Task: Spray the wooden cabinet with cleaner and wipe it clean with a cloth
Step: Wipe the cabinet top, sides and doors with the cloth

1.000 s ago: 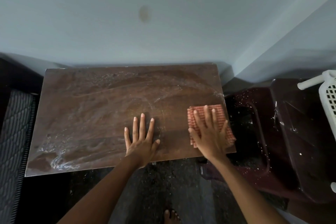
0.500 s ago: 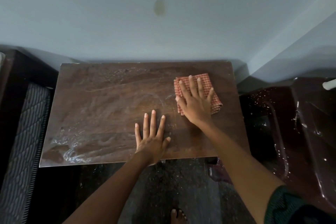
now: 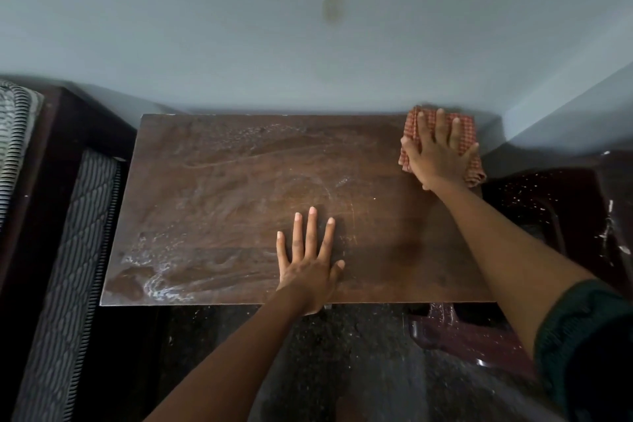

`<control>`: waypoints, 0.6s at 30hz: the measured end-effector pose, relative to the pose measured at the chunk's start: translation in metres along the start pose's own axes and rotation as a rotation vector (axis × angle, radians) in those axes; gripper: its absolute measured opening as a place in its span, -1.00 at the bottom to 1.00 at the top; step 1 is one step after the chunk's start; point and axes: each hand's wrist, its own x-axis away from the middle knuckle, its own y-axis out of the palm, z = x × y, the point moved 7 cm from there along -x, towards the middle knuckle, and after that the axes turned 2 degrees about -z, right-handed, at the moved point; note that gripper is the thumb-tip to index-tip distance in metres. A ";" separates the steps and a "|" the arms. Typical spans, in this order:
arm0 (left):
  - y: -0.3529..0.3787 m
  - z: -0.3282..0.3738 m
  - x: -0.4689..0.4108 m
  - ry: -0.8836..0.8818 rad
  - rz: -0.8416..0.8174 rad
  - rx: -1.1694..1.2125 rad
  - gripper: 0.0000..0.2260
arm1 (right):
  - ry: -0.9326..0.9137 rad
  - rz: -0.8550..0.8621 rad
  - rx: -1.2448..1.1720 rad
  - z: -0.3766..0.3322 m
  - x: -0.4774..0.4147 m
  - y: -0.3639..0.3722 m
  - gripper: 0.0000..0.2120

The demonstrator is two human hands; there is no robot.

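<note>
The dark wooden cabinet top (image 3: 222,188) fills the middle of the view, streaked with wet foamy cleaner on its left half. My right hand (image 3: 440,151) presses flat on a folded red checked cloth (image 3: 467,134) at the far right corner, against the wall. My left hand (image 3: 308,257) lies flat with fingers spread near the front edge, right of centre, holding nothing. No spray bottle is in view.
A pale wall (image 3: 308,27) runs behind the cabinet and turns at the right corner. A quilted mattress edge (image 3: 68,267) and dark bed frame stand at the left. A dark maroon plastic chair (image 3: 565,216) speckled with white stands at the right. Speckled dark floor (image 3: 325,353) lies below.
My right hand slid the cloth from the front right corner away from me to the far right corner. My left hand stayed planted on the top.
</note>
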 end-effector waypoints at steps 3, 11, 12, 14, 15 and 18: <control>0.002 0.000 -0.001 0.004 -0.012 -0.007 -0.42 | -0.142 0.006 0.040 -0.041 -0.001 0.003 -0.41; -0.001 0.000 0.000 -0.001 -0.022 0.017 -0.42 | -0.521 -0.025 0.238 -0.023 0.072 0.031 -0.32; -0.001 0.000 0.000 0.001 -0.021 0.017 -0.42 | -0.477 -0.023 0.235 -0.008 0.069 0.028 -0.31; -0.001 -0.001 0.001 0.003 -0.018 0.015 -0.42 | -0.344 -0.010 0.204 0.017 0.056 0.020 -0.34; -0.001 0.000 0.001 0.003 -0.019 0.018 -0.42 | -0.269 -0.001 0.172 0.027 0.047 0.015 -0.36; -0.002 0.001 0.002 0.008 -0.028 0.022 -0.42 | -0.057 0.013 0.002 0.040 0.012 -0.004 -0.40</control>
